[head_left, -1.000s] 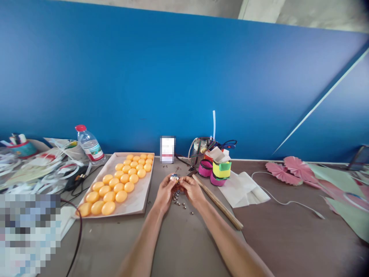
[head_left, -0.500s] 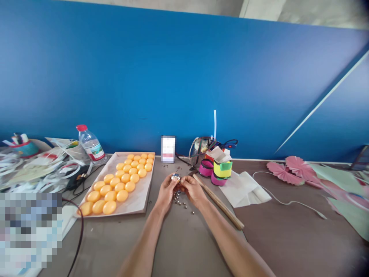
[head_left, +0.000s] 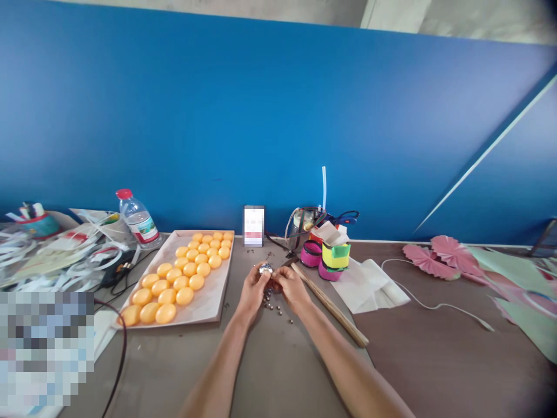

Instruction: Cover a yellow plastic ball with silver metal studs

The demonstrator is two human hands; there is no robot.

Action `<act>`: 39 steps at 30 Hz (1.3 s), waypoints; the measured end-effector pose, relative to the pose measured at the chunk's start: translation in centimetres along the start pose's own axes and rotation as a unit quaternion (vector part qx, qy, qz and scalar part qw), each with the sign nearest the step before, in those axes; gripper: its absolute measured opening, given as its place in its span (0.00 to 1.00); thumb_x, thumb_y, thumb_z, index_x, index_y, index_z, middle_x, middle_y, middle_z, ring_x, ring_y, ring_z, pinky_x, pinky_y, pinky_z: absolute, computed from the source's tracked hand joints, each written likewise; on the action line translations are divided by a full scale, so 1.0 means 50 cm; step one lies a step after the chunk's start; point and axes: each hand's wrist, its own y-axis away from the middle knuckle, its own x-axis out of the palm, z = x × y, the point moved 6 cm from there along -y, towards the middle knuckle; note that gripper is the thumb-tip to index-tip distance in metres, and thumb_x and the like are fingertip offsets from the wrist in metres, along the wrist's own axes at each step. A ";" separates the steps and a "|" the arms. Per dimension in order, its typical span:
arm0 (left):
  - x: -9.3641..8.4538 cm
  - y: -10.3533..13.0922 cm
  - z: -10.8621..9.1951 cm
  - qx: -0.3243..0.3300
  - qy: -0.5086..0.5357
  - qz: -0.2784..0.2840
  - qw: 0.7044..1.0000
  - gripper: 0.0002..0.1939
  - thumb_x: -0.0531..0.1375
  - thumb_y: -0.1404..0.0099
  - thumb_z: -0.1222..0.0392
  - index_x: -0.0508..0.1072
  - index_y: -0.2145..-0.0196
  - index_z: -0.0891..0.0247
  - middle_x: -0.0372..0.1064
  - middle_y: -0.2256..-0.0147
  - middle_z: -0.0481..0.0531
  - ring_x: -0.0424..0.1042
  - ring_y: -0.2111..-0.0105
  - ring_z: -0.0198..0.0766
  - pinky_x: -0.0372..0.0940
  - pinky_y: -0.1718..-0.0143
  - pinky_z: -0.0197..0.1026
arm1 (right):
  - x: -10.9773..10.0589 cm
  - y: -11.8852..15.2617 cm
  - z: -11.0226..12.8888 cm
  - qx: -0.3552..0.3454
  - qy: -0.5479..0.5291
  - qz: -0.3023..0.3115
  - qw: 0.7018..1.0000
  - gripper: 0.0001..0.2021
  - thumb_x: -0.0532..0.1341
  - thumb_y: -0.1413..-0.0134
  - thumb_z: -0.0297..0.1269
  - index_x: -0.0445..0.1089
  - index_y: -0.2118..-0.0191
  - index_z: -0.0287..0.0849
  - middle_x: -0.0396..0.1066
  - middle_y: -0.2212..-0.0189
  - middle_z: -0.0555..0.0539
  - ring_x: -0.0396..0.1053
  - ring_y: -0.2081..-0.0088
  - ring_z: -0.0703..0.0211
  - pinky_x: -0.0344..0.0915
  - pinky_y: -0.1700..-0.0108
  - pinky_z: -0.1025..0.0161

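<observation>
My left hand (head_left: 253, 288) is closed round a small shiny silver object (head_left: 265, 269), its thumb lying against it. Close to its right side, my right hand (head_left: 291, 286) has its thumb and fingers pinched together; what is between them is too small to make out. Several small metal balls (head_left: 279, 312) lie on the grey table (head_left: 270, 371) beneath and in front of the hands. A white tray (head_left: 220, 307) to the left carries rows of orange balls (head_left: 185, 295).
Wooden sticks (head_left: 333, 310) lie right of my right arm, beside white paper (head_left: 369, 287) and pink and yellow bands (head_left: 335, 258). A phone (head_left: 253, 225) stands behind the hands. A bottle (head_left: 141, 223) leans at the left; pink paper fans (head_left: 452, 255) lie right.
The silver object has tilted slightly in my left hand, and the fingers of both hands have shifted a little.
</observation>
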 end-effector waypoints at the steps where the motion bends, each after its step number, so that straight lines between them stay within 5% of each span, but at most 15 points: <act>1: 0.002 0.000 -0.001 -0.004 0.019 -0.001 1.000 0.20 0.65 0.51 0.55 0.71 0.59 0.63 0.72 0.65 0.53 0.70 0.67 0.38 0.65 0.65 0.38 | 0.003 0.000 0.004 -0.004 -0.012 0.012 1.000 0.09 0.63 0.63 0.40 0.62 0.78 0.43 0.59 0.84 0.56 0.56 0.81 0.66 0.53 0.76 0.67; 4: 0.008 -0.002 -0.006 -0.023 0.077 0.008 0.997 0.16 0.64 0.49 0.54 0.71 0.64 0.64 0.71 0.68 0.52 0.70 0.71 0.36 0.65 0.67 0.38 | 0.002 -0.003 0.024 -0.035 -0.019 0.037 0.999 0.10 0.62 0.60 0.42 0.62 0.77 0.43 0.60 0.82 0.55 0.56 0.80 0.66 0.55 0.74 0.66; 7: 0.007 -0.004 -0.016 -0.046 0.118 0.010 0.992 0.14 0.63 0.48 0.54 0.69 0.67 0.65 0.72 0.69 0.52 0.69 0.73 0.33 0.65 0.68 0.36 | -0.027 -0.005 0.056 -0.115 0.137 -0.024 0.984 0.08 0.57 0.54 0.41 0.63 0.75 0.42 0.62 0.80 0.52 0.59 0.77 0.63 0.57 0.71 0.65; 10: 0.003 -0.003 -0.029 -0.051 0.146 0.005 0.988 0.13 0.63 0.47 0.54 0.68 0.69 0.65 0.72 0.66 0.53 0.70 0.73 0.32 0.65 0.69 0.35 | -0.048 0.004 0.082 -0.189 0.407 -0.117 0.886 0.05 0.54 0.52 0.33 0.66 0.70 0.41 0.68 0.71 0.46 0.64 0.66 0.56 0.57 0.61 0.61; 14: 0.003 -0.002 -0.041 -0.041 0.172 0.011 0.984 0.12 0.64 0.47 0.55 0.68 0.69 0.65 0.72 0.67 0.53 0.70 0.73 0.32 0.66 0.68 0.37 | -0.056 0.015 0.077 -0.170 0.646 -0.166 0.726 0.15 0.55 0.52 0.29 0.66 0.56 0.41 0.66 0.57 0.39 0.61 0.54 0.48 0.53 0.55 0.56; 18: 0.003 -0.004 -0.038 -0.043 0.186 0.023 0.981 0.12 0.63 0.46 0.55 0.68 0.69 0.65 0.72 0.67 0.53 0.71 0.72 0.33 0.66 0.67 0.38 | -0.078 0.013 0.077 -0.137 0.711 -0.201 0.660 0.16 0.53 0.49 0.30 0.65 0.52 0.41 0.65 0.57 0.37 0.62 0.55 0.45 0.52 0.57 0.54; 28: 0.002 -0.002 -0.031 -0.054 0.201 0.024 0.978 0.12 0.63 0.45 0.55 0.68 0.67 0.64 0.72 0.69 0.52 0.70 0.73 0.32 0.67 0.69 0.35 | -0.100 -0.001 0.072 -0.132 0.731 -0.177 0.646 0.09 0.52 0.48 0.26 0.68 0.64 0.39 0.70 0.66 0.41 0.67 0.62 0.52 0.53 0.63 0.60; 39: -0.020 -0.022 -0.022 -0.043 0.239 -0.014 0.970 0.14 0.61 0.45 0.51 0.69 0.70 0.67 0.71 0.73 0.53 0.69 0.74 0.32 0.65 0.68 0.36 | 0.024 0.072 0.158 -0.368 0.613 -0.106 0.691 0.14 0.45 0.40 0.30 0.64 0.54 0.38 0.70 0.63 0.40 0.66 0.61 0.54 0.56 0.58 0.59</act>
